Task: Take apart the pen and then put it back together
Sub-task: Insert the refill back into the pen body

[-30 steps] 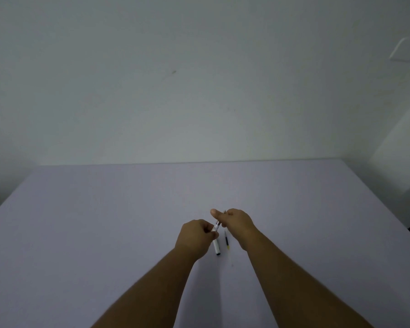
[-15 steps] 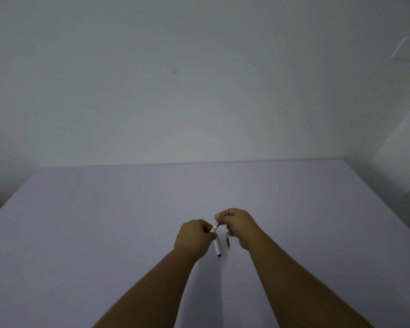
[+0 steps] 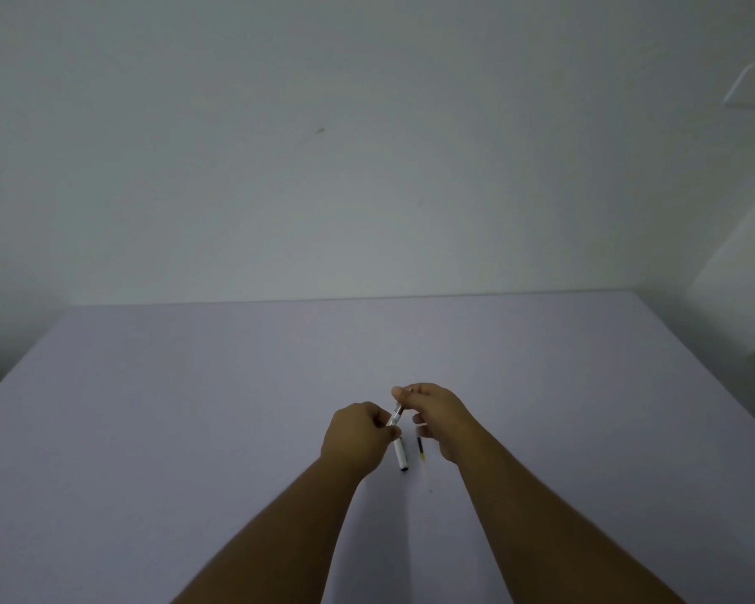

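White plastic pen barrel (image 3: 398,444) pinched in left hand (image 3: 358,438); right hand (image 3: 432,411) grips its far tip. Twist gently, barrel steady.

Two bare forearms come up from the near edge of the view, one on the left and one on the right, each ending in a bare hand. The left hand (image 3: 358,438) and the right hand (image 3: 439,418) wear no gloves, and no rings, watch or bracelet show at the fingers or wrists. No sleeve reaches into view on either side. Dim light keeps finer detail of nails and knuckles from being made out.
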{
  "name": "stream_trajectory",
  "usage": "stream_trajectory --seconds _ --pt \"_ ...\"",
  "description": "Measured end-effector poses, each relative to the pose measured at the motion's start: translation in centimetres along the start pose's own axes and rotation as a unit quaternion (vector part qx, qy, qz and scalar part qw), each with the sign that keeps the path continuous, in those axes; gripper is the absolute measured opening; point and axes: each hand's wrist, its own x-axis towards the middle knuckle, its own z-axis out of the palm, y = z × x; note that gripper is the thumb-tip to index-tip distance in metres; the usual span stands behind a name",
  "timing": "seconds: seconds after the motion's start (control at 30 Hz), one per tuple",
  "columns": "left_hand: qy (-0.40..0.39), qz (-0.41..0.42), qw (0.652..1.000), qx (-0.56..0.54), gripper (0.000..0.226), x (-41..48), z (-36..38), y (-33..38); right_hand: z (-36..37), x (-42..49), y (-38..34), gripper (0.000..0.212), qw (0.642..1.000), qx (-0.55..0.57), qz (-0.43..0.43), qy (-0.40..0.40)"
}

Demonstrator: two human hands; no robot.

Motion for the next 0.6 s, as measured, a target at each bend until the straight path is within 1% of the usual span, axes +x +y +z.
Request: stream_trajectory --seconds 0.03,0.07,0.1,0.23,0.3,0.33,0.4,0.43,0.5,0.6 --pt "-0.001 -0.004 1.000 -0.007 0.014 0.05 -0.03 0.06 -0.04 -0.07 0.02 0.009 1.000 0.024 -0.007 -0.007" --pt "-0.001 -0.006 1.000 -0.010 0.014 0.08 -0.06 0.06 -0.07 -0.10 0.03 0.006 0.999 0.029 -0.016 -0.010" --pt "0.001 -0.007 1.000 -0.009 0.014 0.12 -0.05 0.03 -0.08 -0.08 0.02 0.007 1.000 0.021 -0.020 -0.007" --pt "0.006 -0.003 1.000 -0.004 0.016 0.03 0.25 0.00 0.12 0.18 -0.28 0.025 0.997 -0.063 0.007 0.033" --pt "0.004 -0.009 1.000 -0.013 0.014 0.05 0.27 0.17 0.12 0.15 -0.22 0.029 0.998 -0.048 0.009 0.030" --pt "0.003 -0.014 1.000 -0.016 0.013 0.10 0.20 0.24 0.07 0.16 -0.14 0.026 0.999 -0.022 0.009 0.023" --pt "0.002 -0.022 1.000 -0.015 0.011 0.17 0.02 0.26 -0.12 0.05 -0.06 0.011 1.000 0.023 0.001 0.009" --pt "0.002 -0.024 1.000 -0.014 0.011 0.20 -0.03 0.21 -0.23 0.03 -0.05 0.005 1.000 0.026 -0.009 0.005" --pt "-0.002 -0.023 1.000 -0.010 0.011 0.17 0.03 0.08 -0.29 0.12 -0.08 0.006 1.000 0.008 -0.012 0.009" --pt "-0.010 -0.019 1.000 -0.004 0.010 -0.01 0.20 0.02 -0.24 0.12 -0.36 0.016 0.999 -0.038 0.014 0.022"
